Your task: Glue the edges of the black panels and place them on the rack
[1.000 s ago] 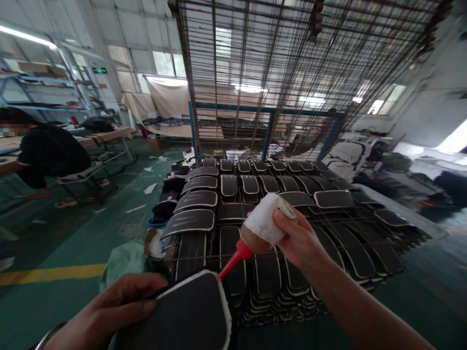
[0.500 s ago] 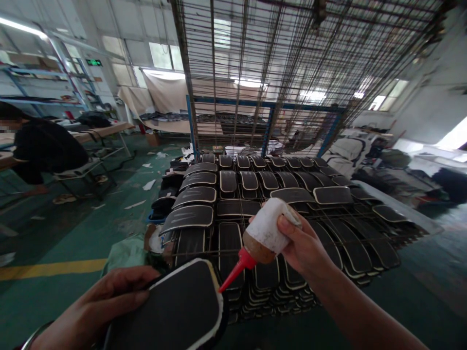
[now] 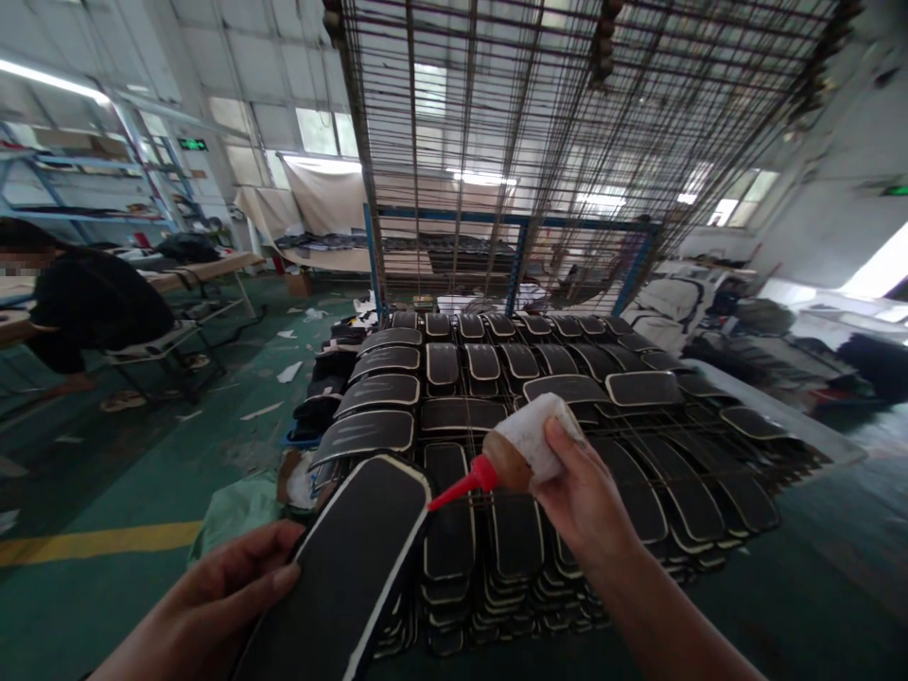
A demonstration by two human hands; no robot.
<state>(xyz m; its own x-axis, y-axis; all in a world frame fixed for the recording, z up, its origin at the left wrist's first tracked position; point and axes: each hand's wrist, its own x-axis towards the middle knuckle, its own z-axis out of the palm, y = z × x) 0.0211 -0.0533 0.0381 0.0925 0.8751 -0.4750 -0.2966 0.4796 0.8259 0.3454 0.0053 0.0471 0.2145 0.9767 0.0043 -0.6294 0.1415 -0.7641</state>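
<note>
My left hand (image 3: 234, 586) grips the left edge of a black rounded panel (image 3: 347, 567), thumb on top. A pale line of what looks like glue runs along the panel's border. In my right hand (image 3: 585, 492) is a squeeze glue bottle (image 3: 529, 440) with a white, stained body and brown contents showing near its neck. Its red nozzle (image 3: 461, 487) points down to the left, with the tip at the panel's upper right corner. The panel's lower end runs out of the picture.
Many similar pale-edged black panels (image 3: 446, 544) lie in rows on stacked wire racks ahead. A raised wire grid (image 3: 497, 113) leans above them. A green bag (image 3: 237, 515) sits on the floor at left. Farther left, a person in black (image 3: 99, 298) sits at a table.
The panel has turned and shifted so that its corner points more upward. My right hand has tilted the bottle flatter, and the nozzle tip is higher in the picture.
</note>
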